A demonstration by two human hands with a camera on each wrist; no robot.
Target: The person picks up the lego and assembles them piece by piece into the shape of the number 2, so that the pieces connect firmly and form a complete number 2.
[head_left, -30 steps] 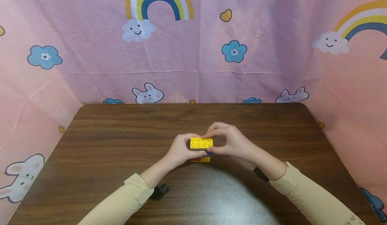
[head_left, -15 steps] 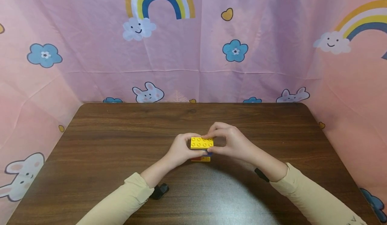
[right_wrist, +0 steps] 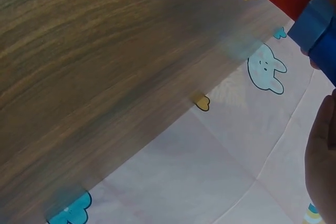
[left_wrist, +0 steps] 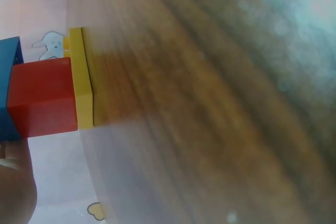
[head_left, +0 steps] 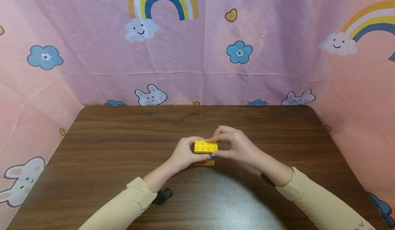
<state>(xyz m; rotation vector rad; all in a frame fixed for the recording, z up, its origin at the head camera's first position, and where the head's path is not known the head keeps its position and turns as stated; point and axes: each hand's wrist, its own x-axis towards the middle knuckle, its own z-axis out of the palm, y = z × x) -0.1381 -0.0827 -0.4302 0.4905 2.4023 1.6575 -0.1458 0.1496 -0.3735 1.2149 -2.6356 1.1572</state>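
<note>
A stack of toy building bricks stands at the middle of the table. Its top is a yellow brick [head_left: 202, 147] with round studs. Below it come blue bricks [right_wrist: 326, 45], then a red brick [left_wrist: 43, 97], and at the bottom a thin yellow brick [left_wrist: 81, 80] sits on the tabletop. My left hand [head_left: 181, 154] grips the stack from the left, thumb along the near side just under the top brick. From the right, my right hand [head_left: 239, 145] pinches the right end of the top yellow brick between thumb and fingers. The hands partly hide the middle layers.
The stack stands on a dark wood table [head_left: 123, 130] with rounded far corners. A pink patterned curtain [head_left: 185, 58] encloses its back and sides. Black wrist-camera parts [head_left: 162, 196] show beneath the left wrist.
</note>
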